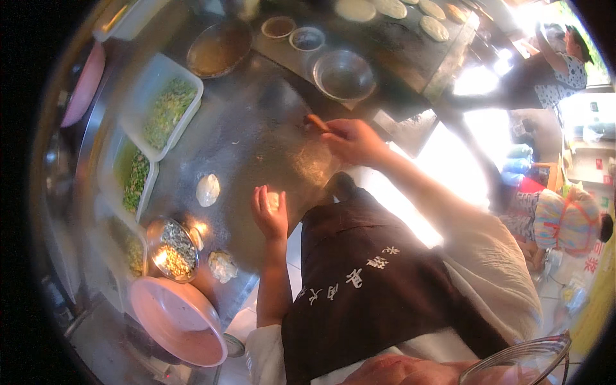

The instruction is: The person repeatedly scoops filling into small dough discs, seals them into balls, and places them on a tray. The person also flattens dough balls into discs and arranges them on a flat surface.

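Observation:
My left hand (270,216) is low over the worktop (250,149), its fingers curled around a small pale dough piece (273,201). Farther forward, my right hand (355,142) grips a short wooden handle (317,123); whatever its far end joins is too blurred to make out. A flattened lump of dough (208,190) lies to the left of my left hand. Closer to the near edge is a rougher, pale lump (223,266). Beside it stands a metal bowl (196,262) holding a whitish and yellow chopped mix (177,248).
Plastic bins of chopped greens (168,113) line the left side, above a pink basin (211,332). Ahead are a pan of brown liquid (219,50), small bowls (307,39) and a steel bowl (344,74). Flatbreads (434,28) lie on a griddle. Two people are at right.

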`<state>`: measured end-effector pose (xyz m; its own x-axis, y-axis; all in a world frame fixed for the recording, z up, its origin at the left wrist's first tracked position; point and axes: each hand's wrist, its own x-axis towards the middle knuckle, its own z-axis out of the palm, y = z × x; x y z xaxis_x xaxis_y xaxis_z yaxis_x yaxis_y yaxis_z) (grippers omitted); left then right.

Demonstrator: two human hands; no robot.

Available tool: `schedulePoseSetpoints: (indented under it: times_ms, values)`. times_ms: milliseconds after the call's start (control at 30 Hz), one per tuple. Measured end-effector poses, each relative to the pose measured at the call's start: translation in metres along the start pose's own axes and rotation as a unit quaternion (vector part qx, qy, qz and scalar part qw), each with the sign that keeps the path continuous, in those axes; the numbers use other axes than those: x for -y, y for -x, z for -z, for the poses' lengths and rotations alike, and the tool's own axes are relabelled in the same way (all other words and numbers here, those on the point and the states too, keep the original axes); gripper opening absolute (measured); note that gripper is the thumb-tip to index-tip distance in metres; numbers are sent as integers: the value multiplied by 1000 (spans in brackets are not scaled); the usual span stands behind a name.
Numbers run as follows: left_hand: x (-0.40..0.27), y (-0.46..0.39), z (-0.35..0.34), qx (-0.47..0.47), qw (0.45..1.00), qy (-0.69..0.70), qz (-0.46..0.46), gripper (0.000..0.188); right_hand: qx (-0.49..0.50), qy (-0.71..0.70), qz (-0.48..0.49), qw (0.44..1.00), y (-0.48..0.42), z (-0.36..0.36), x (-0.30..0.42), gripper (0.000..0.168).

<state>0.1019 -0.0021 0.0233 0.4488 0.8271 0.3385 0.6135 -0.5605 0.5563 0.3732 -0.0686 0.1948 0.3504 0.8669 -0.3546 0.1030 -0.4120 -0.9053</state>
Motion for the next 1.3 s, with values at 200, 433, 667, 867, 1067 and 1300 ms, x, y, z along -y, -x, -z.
schedulePoseSetpoints:
  times_ms: [200, 433, 667, 867, 1067, 1300]
  values:
    - [-78, -72, -13, 62, 996, -45, -46, 55, -190, -192, -98, 958, 22, 169, -43, 22]
    - [-230, -291, -142, 56, 967, 98, -227, 45, -116, -177, -144, 967, -49, 314, -53, 31]
    - [-281, -459, -294, 194, 951, -52, -234, 46, -90, -79, -99, 988, -223, 306, -28, 47]
    - [-368, -356, -250, 111, 937, 35, -329, 62, -70, -163, 31, 984, -108, 350, -96, 28]
    - [-510, -159, -258, 324, 870, 153, -339, 76, -225, -195, -94, 950, 129, 391, -165, 22]
    - [-509, -78, -335, 429, 830, -8, -356, 76, -179, -282, -251, 909, 146, 399, -246, 22]
